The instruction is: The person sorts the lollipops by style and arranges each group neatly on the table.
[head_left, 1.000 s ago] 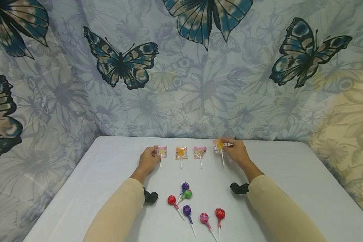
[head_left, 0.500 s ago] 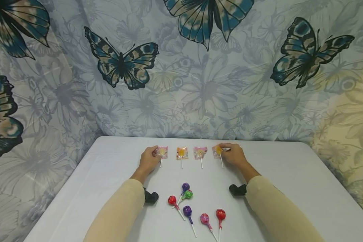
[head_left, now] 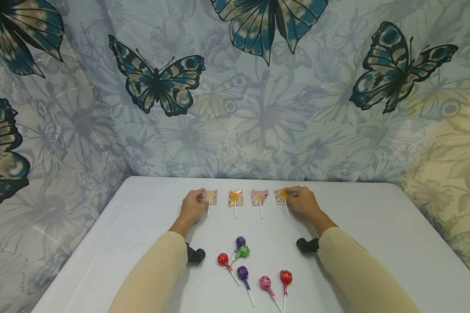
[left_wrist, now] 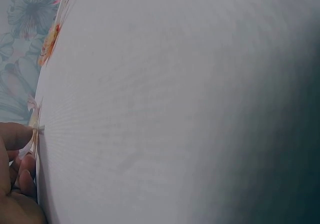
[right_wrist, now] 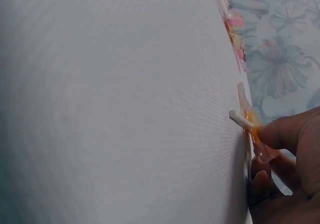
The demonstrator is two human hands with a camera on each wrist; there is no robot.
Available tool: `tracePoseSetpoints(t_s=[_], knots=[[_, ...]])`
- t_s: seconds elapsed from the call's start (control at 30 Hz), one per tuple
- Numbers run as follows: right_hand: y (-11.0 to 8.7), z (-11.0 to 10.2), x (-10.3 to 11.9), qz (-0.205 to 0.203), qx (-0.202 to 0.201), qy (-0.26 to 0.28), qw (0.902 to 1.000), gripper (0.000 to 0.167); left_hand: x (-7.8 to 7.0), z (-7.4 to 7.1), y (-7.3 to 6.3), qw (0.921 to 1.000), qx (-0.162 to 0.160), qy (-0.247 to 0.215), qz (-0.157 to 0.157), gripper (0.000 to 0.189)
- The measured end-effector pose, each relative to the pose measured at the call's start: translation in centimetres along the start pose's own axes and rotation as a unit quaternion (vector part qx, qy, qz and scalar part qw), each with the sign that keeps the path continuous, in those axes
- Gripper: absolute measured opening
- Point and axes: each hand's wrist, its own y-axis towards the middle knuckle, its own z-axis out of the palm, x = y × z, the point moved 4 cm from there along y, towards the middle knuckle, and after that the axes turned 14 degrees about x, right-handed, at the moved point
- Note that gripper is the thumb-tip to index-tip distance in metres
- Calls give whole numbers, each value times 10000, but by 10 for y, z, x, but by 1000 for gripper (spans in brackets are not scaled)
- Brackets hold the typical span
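Note:
Toward the back of the white table, lollipops in clear printed wrappers lie in a row with their white sticks toward me. My left hand [head_left: 193, 206] pinches the wrapper edge of the leftmost lollipop [head_left: 211, 197]; the left wrist view shows the thumb [left_wrist: 19, 135] against it. At the row's right end, my right hand [head_left: 305, 201] pinches the orange-yellow lollipop [head_left: 280, 197] by its wrapper side. Its stick [right_wrist: 240, 119] points away from the thumb in the right wrist view. Between the hands are an orange-wrapped lollipop [head_left: 235, 198] and a pink-wrapped lollipop [head_left: 260, 198].
Nearer me lie round-headed lollipops: a purple one [head_left: 240, 241] by a green one [head_left: 243, 251], a red one [head_left: 223, 259], another purple one [head_left: 242, 273], a pink one [head_left: 265, 282] and another red one [head_left: 286, 277]. Butterfly-patterned cloth [head_left: 266, 113] hangs behind the table [head_left: 356, 208].
My right hand has lowered the orange-yellow lollipop and brought it slightly left, into line with the row. My left hand has stayed at the leftmost lollipop.

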Motion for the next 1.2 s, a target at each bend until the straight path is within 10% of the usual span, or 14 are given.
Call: tracePoseSetpoints(t_s=[1.2], knots=[[-17, -18, 7, -18, -315, 371, 9988, 36, 1, -11, -2, 9973, -164, -673, -259, 51]])
